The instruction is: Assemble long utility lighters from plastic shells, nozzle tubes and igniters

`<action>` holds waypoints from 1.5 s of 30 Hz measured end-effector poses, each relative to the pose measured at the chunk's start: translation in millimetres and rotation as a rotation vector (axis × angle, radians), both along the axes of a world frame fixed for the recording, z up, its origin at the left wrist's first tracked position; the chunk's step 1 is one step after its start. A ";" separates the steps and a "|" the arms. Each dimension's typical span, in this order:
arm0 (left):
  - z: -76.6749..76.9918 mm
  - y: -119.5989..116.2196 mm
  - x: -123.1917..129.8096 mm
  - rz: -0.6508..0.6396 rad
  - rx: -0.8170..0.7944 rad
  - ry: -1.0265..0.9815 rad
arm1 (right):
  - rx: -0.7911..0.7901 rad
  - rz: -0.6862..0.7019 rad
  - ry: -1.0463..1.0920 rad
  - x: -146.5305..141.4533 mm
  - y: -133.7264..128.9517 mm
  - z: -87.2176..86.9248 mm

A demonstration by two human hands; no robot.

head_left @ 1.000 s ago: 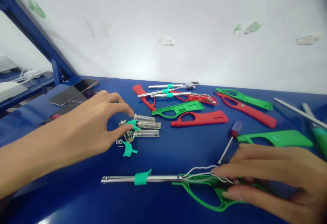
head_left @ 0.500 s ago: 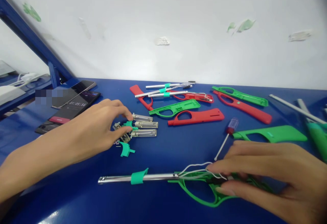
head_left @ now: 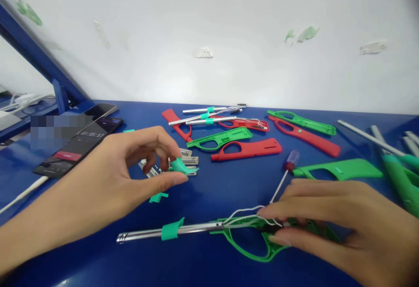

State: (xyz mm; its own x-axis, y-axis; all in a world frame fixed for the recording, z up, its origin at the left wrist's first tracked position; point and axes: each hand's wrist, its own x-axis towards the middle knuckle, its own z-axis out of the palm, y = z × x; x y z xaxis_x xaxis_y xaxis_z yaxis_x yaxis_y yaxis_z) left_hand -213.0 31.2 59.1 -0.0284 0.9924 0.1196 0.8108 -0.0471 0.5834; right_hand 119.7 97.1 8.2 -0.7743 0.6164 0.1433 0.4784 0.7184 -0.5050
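Between the thumb and forefinger of my left hand (head_left: 144,160) is a teal plastic trigger (head_left: 179,166), raised off the table. Behind and below it lie several clear lighter fuel tanks (head_left: 192,160), partly covered by my fingers. A second teal trigger (head_left: 159,197) rests just under that hand. My right hand (head_left: 334,226) grips an open green lighter shell half (head_left: 247,252), its fingers over the dark part inside. White wires (head_left: 244,210) run from there to a metal lighter tube (head_left: 137,235) with a teal collar (head_left: 172,229), pointing left.
Red lighter shell halves (head_left: 252,148), green halves (head_left: 225,138) and wired metal tubes (head_left: 203,121) lie at the back. A screwdriver (head_left: 291,161) sits beside a green shell (head_left: 347,170) near my right hand. Two phones (head_left: 88,141) lie at left. A white wall (head_left: 209,77) bounds the table.
My left hand has lifted the teal trigger from among the fuel tanks and brought it slightly right and toward me. My right hand keeps its grip on the green shell. The view has shifted slightly.
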 end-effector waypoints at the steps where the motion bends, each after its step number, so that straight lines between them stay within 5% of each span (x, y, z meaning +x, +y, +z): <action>1: -4.4 -0.4 3.2 -0.024 0.033 -0.039 | -0.013 0.001 -0.004 -1.7 -0.2 1.5; 8: -17.0 -4.6 14.3 -0.127 0.110 -0.112 | -0.030 0.000 -0.002 -4.1 -0.9 2.6; 16: -17.2 -4.9 27.5 -0.033 0.097 -0.231 | 0.036 -0.012 0.081 -10.9 -1.8 3.3; 26: -11.7 0.2 55.6 -0.149 -0.150 -0.513 | 0.029 0.095 0.090 -17.2 2.6 26.8; 45: -29.0 1.0 47.9 -0.146 0.104 -0.233 | 0.027 0.062 0.060 -16.6 -2.2 14.9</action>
State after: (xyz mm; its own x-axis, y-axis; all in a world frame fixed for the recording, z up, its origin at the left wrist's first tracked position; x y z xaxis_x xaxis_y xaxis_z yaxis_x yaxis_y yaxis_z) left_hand -165.1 32.2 30.1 0.0748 0.9709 0.2276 0.6357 -0.2223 0.7393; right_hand 103.1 94.9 23.0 -0.8004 0.5626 0.2071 0.4018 0.7597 -0.5113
